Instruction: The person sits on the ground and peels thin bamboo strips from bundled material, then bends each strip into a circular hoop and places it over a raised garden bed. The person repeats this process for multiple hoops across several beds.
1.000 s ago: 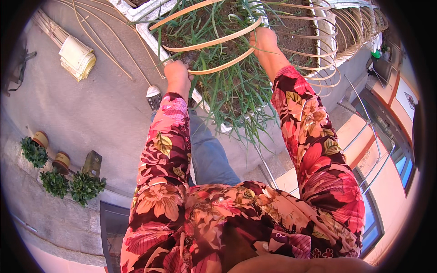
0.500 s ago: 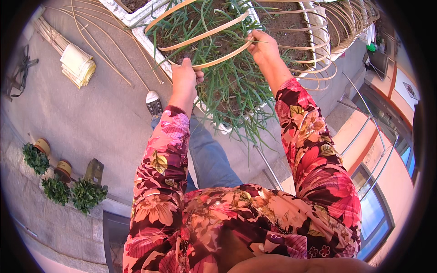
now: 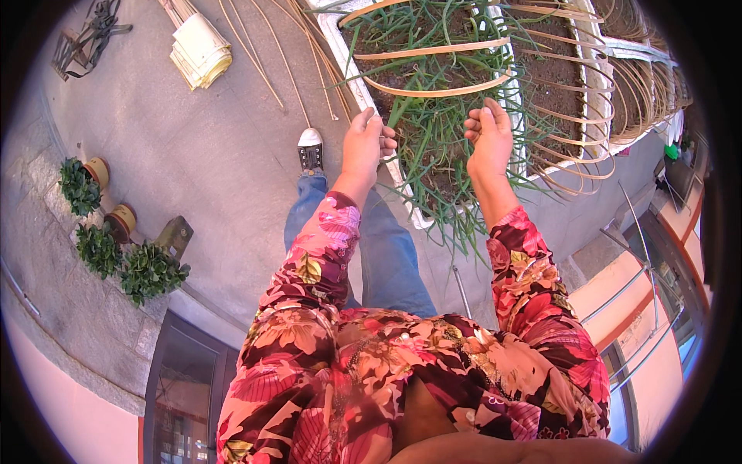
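Note:
A white-walled planter box (image 3: 416,215) full of green onion plants (image 3: 433,127) lies in front of me. Thin bamboo strips arch across it, and the nearest hoop (image 3: 437,92) bows over the leaves with its ends at the two side walls. My left hand (image 3: 366,148) hovers by the left wall, below that hoop, empty with loosely curled fingers apart. Over the right side of the onions, just short of the hoop's right end, my right hand (image 3: 491,143) is also empty, its fingers loosely bent and apart.
More soil-filled planters with bamboo hoops (image 3: 580,116) stand to the right. Loose bamboo strips (image 3: 309,62) and a yellowish folded bundle (image 3: 201,50) lie on the paving at left. Potted plants (image 3: 151,271) stand lower left; metal rails (image 3: 649,267) are at right.
Both hands have let go of the nearest bamboo hoop and drawn back toward me. The hoop now stays arched over the onions by itself. The whole view has shifted and turned a little.

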Demonstrator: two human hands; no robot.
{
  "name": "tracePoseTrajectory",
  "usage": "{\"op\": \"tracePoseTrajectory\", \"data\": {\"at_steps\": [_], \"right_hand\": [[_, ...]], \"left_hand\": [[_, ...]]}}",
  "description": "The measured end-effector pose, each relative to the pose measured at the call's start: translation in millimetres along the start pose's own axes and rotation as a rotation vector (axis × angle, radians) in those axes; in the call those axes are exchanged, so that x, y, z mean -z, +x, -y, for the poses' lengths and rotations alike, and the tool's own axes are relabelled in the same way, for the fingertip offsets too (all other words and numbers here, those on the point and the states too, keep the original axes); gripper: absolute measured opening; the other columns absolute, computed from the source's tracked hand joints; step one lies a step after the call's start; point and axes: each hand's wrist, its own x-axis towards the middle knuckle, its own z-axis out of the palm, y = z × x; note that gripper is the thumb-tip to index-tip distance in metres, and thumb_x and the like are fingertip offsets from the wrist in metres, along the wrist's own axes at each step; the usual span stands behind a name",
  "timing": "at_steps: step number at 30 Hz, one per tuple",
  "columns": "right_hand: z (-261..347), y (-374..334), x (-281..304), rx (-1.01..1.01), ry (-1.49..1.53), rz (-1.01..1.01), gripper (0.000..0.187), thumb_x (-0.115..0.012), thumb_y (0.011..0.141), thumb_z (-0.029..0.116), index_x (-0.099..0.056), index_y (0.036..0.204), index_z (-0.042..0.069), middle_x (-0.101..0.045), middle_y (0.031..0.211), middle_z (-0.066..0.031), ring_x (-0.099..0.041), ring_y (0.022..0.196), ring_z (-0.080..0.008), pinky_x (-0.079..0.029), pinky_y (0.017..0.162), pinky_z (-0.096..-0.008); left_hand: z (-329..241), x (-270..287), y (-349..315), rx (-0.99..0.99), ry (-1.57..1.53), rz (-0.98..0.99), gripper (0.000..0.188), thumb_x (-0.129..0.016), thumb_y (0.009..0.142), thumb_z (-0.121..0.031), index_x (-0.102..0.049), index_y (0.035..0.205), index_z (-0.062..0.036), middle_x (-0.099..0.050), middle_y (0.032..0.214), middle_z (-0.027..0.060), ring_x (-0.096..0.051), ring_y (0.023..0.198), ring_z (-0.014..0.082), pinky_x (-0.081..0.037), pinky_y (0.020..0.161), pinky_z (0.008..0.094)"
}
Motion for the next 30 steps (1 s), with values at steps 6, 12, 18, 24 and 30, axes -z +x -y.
{"op": "tracePoseTrajectory", "data": {"at_steps": [6,12,18,24,30], "right_hand": [[-40.9,-112.2,-29.2,0.072,-0.216,0.691,0.014,-0.053,0.092,0.007,-0.058,0.105,0.002,-0.058,0.085,-0.0013,-0.054,0.071,-0.0064,-0.047,0.063,-0.0220],[-144.6,-117.1,-108.4,-0.127,-0.735,0.913,0.026,-0.058,0.084,0.023,-0.063,0.098,0.002,-0.067,0.086,-0.0158,-0.066,0.081,-0.0241,-0.050,0.072,-0.0360],[-276.7,-31.8,-218.3,-0.051,-0.859,0.537,0.027,-0.060,0.083,0.023,-0.063,0.100,0.002,-0.068,0.088,-0.0153,-0.066,0.084,-0.0291,-0.051,0.075,-0.0374],[-353.4,53.4,-300.1,0.075,-1.146,0.471,0.036,-0.060,0.085,0.033,-0.061,0.109,0.006,-0.060,0.113,-0.0167,-0.059,0.104,-0.0348,-0.046,0.089,-0.0427],[-390.1,79.7,-338.3,0.010,-1.326,0.312,0.040,-0.059,0.087,0.037,-0.055,0.118,0.012,-0.054,0.123,-0.0150,-0.055,0.112,-0.0338,-0.045,0.092,-0.0463]], "left_hand": [[65.8,91.3,-53.7,0.167,-0.014,-0.212,0.039,-0.044,0.097,-0.021,-0.043,0.132,-0.0023,-0.058,0.082,0.0025,-0.055,0.064,0.0101,-0.048,0.060,0.0257],[106.4,158.1,-41.6,0.224,-0.122,-0.228,0.034,-0.043,0.097,-0.019,-0.046,0.127,-0.0031,-0.057,0.080,0.0015,-0.054,0.066,0.0098,-0.047,0.062,0.0253],[148.0,217.6,-14.6,0.312,-0.155,-0.231,0.032,-0.043,0.097,-0.019,-0.048,0.124,-0.0037,-0.057,0.081,0.0018,-0.054,0.066,0.0102,-0.047,0.062,0.0258],[160.9,257.9,6.3,0.400,-0.448,-0.290,0.026,-0.048,0.096,-0.019,-0.050,0.118,-0.0052,-0.057,0.083,0.0033,-0.055,0.069,0.0118,-0.048,0.063,0.0258],[145.5,270.9,5.3,0.400,-0.581,-0.058,0.026,-0.045,0.098,-0.020,-0.050,0.119,-0.0052,-0.058,0.085,0.0031,-0.055,0.070,0.0107,-0.047,0.066,0.0254]]}}
